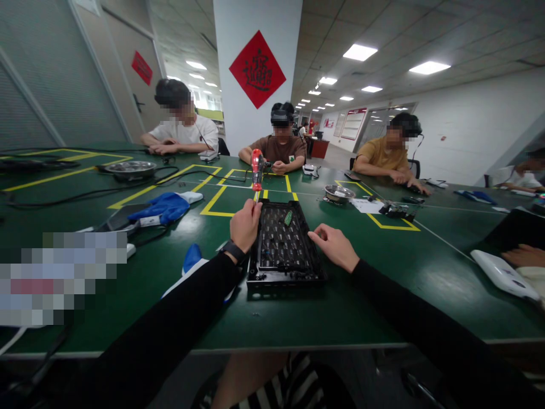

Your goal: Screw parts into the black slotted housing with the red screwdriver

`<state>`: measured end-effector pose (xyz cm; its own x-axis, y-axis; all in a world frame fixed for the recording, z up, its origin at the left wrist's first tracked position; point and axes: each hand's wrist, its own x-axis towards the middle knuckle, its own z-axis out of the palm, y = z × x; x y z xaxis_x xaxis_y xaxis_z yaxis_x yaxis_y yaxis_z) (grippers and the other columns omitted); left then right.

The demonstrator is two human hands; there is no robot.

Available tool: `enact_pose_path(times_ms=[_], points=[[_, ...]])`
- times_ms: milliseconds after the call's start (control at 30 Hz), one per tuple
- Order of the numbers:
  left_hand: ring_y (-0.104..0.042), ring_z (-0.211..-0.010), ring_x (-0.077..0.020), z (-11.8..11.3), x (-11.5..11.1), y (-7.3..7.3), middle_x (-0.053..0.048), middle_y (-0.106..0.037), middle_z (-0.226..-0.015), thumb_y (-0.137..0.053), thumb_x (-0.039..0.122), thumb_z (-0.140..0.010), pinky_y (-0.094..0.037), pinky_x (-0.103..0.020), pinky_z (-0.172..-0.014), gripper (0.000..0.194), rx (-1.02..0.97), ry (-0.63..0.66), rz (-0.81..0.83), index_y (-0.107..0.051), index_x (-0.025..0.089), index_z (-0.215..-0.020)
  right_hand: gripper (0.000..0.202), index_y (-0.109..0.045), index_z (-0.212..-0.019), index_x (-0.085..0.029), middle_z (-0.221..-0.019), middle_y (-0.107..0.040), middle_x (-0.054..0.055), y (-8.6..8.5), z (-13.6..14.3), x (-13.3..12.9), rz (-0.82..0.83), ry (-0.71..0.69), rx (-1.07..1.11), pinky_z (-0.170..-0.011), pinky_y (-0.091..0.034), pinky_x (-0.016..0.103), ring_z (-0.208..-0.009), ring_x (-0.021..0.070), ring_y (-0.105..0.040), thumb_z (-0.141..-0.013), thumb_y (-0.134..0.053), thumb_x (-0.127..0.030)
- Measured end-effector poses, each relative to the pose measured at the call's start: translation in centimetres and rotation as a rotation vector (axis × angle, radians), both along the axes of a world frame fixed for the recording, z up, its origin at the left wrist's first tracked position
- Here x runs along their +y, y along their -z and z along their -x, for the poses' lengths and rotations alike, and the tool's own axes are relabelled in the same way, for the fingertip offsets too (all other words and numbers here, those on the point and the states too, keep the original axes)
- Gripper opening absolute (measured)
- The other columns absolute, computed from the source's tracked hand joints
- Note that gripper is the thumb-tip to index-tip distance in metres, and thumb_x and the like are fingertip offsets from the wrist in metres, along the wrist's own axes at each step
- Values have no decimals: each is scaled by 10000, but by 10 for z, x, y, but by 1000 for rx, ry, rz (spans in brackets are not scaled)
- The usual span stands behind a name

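Head view, with the clock read from the wearer's seat: a black case (283, 280) lies on the green worktop (383, 307), straight ahead at twelve, its long sides running away from the wearer. The left hand (246, 226), at the case's ten o'clock, is closed on a screwdriver (256, 167) — the shaft runs down into the fingers, and the red-and-black handle stands upright above them. The right hand (334, 244) sits at three o'clock of the case, fingers curled, fingertips by the rim; I can't tell whether they grip it. Inside the case, towards its one o'clock, a small green circuit board (288, 218) lies tilted over rows of dark metallic shapes.

Around the case I see a blue bundle (164, 208) at ten, a metal bowl (339, 193) at one and a white sheet (367, 205) just beyond two. Across the worktop, at twelve — a person in brown (281, 142) sits facing us.
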<state>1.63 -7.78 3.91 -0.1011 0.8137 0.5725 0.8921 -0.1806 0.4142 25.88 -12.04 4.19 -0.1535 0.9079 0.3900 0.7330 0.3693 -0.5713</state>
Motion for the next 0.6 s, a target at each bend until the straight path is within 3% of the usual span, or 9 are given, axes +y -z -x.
enact_pose_path(times_ms=[67, 167, 233, 300, 400, 500, 600], points=[[-526, -702, -158, -1, -5, -3, -43, -588, -741, -186, 458, -901, -302, -239, -617, 430, 33, 90, -57, -524, 192, -906, 265, -555, -923, -220, -645, -516, -27, -18, 14, 0, 5, -125, 145, -485, -334, 231, -519, 103, -450, -723, -574, -392], [-515, -726, -159, -4, -12, -5, -39, -591, -736, -282, 463, -880, -317, -251, -675, 392, 110, 293, -136, -567, 195, -853, 541, -379, -1205, -301, -913, -559, -10, -41, 45, -1, 201, -424, 499, -401, -369, 224, -491, 83, -497, -711, -585, -378], [-513, -737, -156, -6, -15, -6, -33, -594, -747, -331, 458, -867, -324, -258, -721, 364, 144, 434, -157, -579, 195, -820, 493, -391, -1198, -300, -930, -569, -4, -49, 63, 0, 284, -563, 668, -412, -411, 236, -499, 87, -522, -740, -561, -368], [-508, -745, -154, -7, -17, -6, -32, -587, -759, -374, 459, -850, -335, -261, -742, 339, 110, 488, -160, -575, 189, -807, 328, -502, -1072, -247, -870, -591, 5, -50, 72, 3, 298, -626, 778, -465, -448, 249, -532, 95, -535, -768, -541, -365], [-500, -746, -148, -7, -13, -4, -36, -564, -783, -348, 428, -863, -365, -254, -727, 322, -82, 404, -178, -547, 176, -842, 198, -554, -918, -212, -849, -617, 17, -39, 68, 13, 226, -593, 915, -598, -491, 280, -648, 117, -564, -780, -544, -354], [-500, -742, -134, -3, 3, 6, -37, -547, -818, -333, 369, -872, -394, -246, -721, 272, -264, 275, -173, -513, 167, -896, 184, -533, -918, -221, -926, -617, 19, -18, 46, 28, 60, -450, 1039, -749, -487, 319, -774, 134, -587, -793, -520, -356], [-519, -778, -134, 5, 26, 24, -54, -549, -888, -458, 332, -806, -416, -255, -746, 243, -375, 155, -53, -495, 151, -965, 206, -527, -954, -218, -1038, -585, 37, 2, 13, 42, -130, -254, 864, -849, -444, 358, -896, 159, -574, -807, -480, -353]])
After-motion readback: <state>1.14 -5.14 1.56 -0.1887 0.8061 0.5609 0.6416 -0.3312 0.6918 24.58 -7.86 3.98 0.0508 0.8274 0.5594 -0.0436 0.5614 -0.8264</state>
